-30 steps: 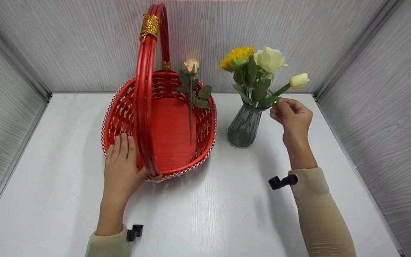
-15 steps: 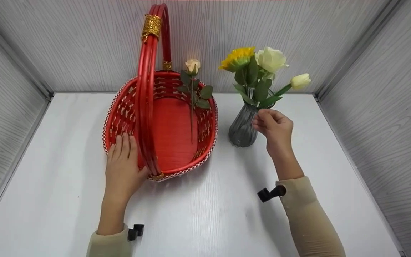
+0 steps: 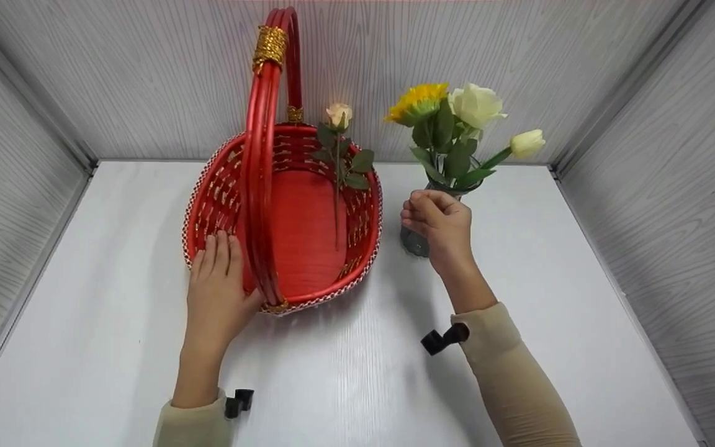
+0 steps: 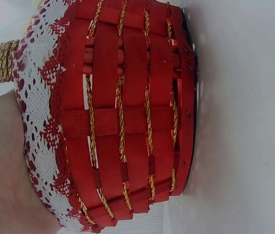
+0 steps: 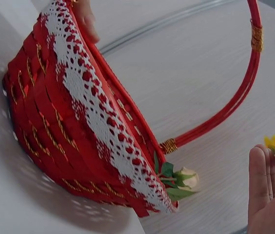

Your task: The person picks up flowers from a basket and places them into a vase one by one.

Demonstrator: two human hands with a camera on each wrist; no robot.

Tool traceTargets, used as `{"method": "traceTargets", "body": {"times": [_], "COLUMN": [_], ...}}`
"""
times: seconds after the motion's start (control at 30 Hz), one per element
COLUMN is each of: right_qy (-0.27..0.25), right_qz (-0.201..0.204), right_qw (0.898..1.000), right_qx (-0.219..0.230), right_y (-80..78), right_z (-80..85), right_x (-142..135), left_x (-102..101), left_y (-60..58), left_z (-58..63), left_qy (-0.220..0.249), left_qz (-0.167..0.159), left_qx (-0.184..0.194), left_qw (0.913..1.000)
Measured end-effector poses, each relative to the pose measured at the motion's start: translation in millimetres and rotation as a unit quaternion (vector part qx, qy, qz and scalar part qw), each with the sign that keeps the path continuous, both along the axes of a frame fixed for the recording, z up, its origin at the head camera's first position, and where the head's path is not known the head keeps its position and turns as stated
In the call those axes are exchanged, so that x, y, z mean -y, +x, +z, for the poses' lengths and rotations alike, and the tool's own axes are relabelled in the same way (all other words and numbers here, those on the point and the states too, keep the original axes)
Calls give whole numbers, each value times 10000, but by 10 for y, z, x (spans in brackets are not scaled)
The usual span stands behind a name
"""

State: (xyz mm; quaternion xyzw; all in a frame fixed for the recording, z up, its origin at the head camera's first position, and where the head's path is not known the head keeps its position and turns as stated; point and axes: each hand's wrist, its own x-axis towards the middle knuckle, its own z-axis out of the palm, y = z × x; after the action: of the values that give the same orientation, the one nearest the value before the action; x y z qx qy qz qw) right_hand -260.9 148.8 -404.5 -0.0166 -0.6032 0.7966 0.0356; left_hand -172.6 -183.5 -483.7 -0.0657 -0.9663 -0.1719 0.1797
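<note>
A red woven basket point(image 3: 308, 230) with a tall arched handle point(image 3: 258, 155) stands on the left part of the table. My left hand point(image 3: 218, 292) rests on its near left rim, fingers lying straight over the edge. A pale peach rose point(image 3: 339, 116) leans inside against the right rim, its stem reaching down to the basket floor. My right hand point(image 3: 441, 223) is loosely curled, holds nothing and hides part of a grey glass vase point(image 3: 415, 242). The vase bears a yellow sunflower point(image 3: 418, 103), a white rose point(image 3: 476, 105) and a cream tulip point(image 3: 527, 143), which tilts right.
White lace trim point(image 4: 40, 102) runs round the basket's rim. The white table point(image 3: 345, 372) meets grey wood-grain panels point(image 3: 171, 81) at the back and both sides. Bare tabletop lies in front of the basket and vase.
My right hand has left the tulip's leaf beside the vase mouth and moved left across the vase towards the basket. My left hand stays on the basket's rim.
</note>
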Motion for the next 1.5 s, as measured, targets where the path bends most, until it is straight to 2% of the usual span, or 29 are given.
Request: {"method": "traceTargets", "body": {"times": [0.27,0.6,1.07,1.27,1.5], "right_qy": [-197,-524,-530,-576,-504], "right_qz": [170,439,525,567,692], "right_qw": [9996,9969,9937,9918,9901], "right_qx": [65,401,838,989,1114], "right_y": [-75,-248,-471,-523,-556], "right_z": [-14,-24,-144,-221,-287], "right_x": [204,424,654,726,820], "left_x": [-4,2,-2,-14,-4], "left_y": [-6,-12,-11,-12,-11], "left_z": [6,-3,4,-3,-8], "left_qy": [-8,15,-29,-10,27], "left_qz": [24,12,43,28,29], "left_qx": [-20,54,33,-163,-200], "left_qw": [10000,10000,10000,9999,9998]}}
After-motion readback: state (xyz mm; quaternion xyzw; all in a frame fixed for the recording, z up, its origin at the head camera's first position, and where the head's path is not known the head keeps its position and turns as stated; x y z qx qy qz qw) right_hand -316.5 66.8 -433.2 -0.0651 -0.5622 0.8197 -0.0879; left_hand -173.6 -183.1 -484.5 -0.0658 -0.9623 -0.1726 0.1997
